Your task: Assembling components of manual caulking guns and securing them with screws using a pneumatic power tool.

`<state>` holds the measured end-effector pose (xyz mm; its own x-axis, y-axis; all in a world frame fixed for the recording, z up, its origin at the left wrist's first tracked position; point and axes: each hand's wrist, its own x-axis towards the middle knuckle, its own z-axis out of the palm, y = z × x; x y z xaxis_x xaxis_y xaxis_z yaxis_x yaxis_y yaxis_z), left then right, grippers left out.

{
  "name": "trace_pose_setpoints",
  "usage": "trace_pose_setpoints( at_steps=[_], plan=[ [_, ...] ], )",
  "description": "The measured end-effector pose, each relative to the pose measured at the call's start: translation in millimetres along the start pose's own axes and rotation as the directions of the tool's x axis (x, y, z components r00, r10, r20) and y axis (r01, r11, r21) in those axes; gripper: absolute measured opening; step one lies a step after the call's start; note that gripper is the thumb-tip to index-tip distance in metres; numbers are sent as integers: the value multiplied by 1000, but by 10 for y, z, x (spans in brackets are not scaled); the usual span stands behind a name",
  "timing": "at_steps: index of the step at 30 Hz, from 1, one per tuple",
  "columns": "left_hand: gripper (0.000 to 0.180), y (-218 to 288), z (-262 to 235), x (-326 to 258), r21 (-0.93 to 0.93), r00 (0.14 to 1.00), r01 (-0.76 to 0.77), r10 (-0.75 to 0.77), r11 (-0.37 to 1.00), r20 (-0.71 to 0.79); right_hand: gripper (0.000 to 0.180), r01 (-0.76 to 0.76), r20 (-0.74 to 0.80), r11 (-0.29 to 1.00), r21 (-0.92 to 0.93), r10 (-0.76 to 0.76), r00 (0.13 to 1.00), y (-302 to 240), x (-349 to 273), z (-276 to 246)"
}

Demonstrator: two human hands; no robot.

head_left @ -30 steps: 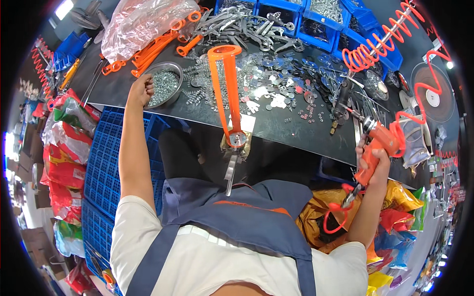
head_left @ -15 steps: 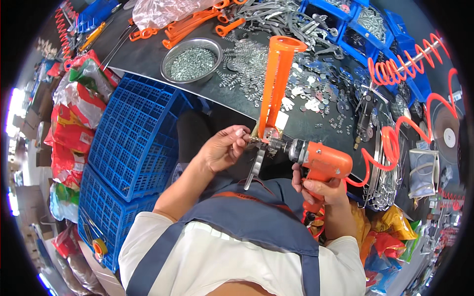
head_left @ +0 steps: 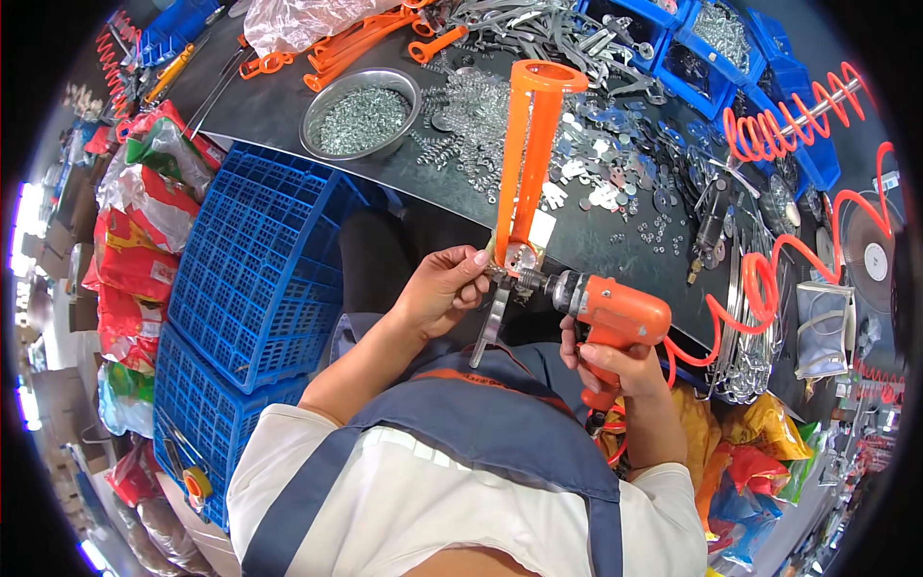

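An orange caulking gun frame (head_left: 514, 159) stands upright in front of me, its ring end at the top. A metal lever (head_left: 491, 332) hangs below its lower end. My left hand (head_left: 447, 290) is closed in a pinch at the left side of that lower end; what sits between the fingertips is too small to make out. My right hand (head_left: 615, 363) is wrapped round the grip of an orange air drill (head_left: 623, 310). The drill points left, and its tip meets the right side of the frame's lower end.
Blue crates (head_left: 245, 274) stand at the left. On the dark table (head_left: 452, 197) are a steel bowl (head_left: 361, 113) of small metal parts, loose springs (head_left: 471, 111), washers and metal levers. Blue bins (head_left: 697, 62) line the back. A red coiled hose (head_left: 764, 279) runs at the right.
My left hand has shifted slightly right, closer against the lower end of the caulking gun frame. The drill stays at the joint; the whole view has shifted a little.
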<state>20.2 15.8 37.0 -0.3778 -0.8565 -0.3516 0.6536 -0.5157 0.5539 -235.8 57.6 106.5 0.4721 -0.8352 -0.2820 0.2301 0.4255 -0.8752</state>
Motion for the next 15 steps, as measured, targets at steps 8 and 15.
trace_pose_setpoints(
  at_steps=[8, 15],
  plan=[
    [31, -97, 224, 1, 388, 967, -167, 228, 906, -114, 39, 61, 28, 995, -77, -59, 998, 40, -50, -26],
    [23, -92, 34, 12, 592, 926, -281, 375, 755, -39, 37, 52, -78, 992, -114, -61, 995, -130, -139, -34]
  ],
)
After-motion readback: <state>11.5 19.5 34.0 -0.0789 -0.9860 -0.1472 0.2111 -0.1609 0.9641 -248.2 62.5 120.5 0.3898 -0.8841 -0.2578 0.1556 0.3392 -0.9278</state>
